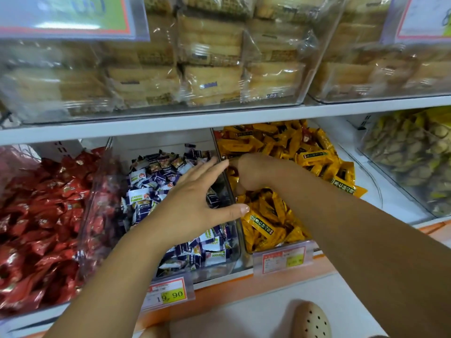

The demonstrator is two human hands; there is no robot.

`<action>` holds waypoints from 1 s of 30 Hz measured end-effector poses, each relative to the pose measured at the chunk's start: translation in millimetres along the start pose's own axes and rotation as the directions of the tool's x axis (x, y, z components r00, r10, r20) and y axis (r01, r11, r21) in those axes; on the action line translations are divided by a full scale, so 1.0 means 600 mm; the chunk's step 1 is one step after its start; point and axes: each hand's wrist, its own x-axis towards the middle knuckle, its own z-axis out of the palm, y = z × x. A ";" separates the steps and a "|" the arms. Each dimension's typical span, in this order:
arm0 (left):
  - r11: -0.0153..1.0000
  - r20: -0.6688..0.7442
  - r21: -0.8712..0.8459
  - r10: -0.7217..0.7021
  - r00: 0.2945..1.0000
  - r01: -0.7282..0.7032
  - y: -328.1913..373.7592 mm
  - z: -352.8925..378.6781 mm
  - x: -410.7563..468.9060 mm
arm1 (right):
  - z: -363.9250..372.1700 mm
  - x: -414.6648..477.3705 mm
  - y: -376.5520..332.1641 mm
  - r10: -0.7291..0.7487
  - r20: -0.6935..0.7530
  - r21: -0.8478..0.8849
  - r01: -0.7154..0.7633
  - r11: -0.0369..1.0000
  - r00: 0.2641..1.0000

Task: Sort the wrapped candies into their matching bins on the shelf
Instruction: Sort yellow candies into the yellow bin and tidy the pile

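Three clear bins sit side by side on the lower shelf. The left one holds red wrapped candies, the middle one purple-and-white candies, the right one yellow candies. My left hand hovers over the middle bin with fingers spread and straight, and its thumb reaches across the divider toward the yellow bin. My right hand is down in the yellow bin near the divider, fingers curled into the pile. Its fingertips are hidden, so I cannot tell what it holds. A few dark red wrappers lie among the yellow ones.
The upper shelf carries clear bins of wrapped biscuits low over the candy bins. A bin of green-yellow snacks stands at the right. Price tags hang on the shelf front. A beige shoe shows on the floor below.
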 end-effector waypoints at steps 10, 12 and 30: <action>0.999 -0.016 -0.032 0.012 1.000 -0.013 -0.001 0.002 -0.002 | -0.001 0.012 0.015 -0.030 0.024 0.008 0.029 1.000 0.999; 0.999 -0.022 -0.042 0.014 1.000 -0.015 0.000 0.003 -0.002 | -0.001 0.014 0.016 -0.041 0.018 0.008 0.041 0.999 0.999; 0.997 -0.009 -0.080 0.000 1.000 -0.001 0.007 0.000 0.003 | 0.009 0.029 0.020 -0.003 0.045 0.092 -0.001 0.996 0.999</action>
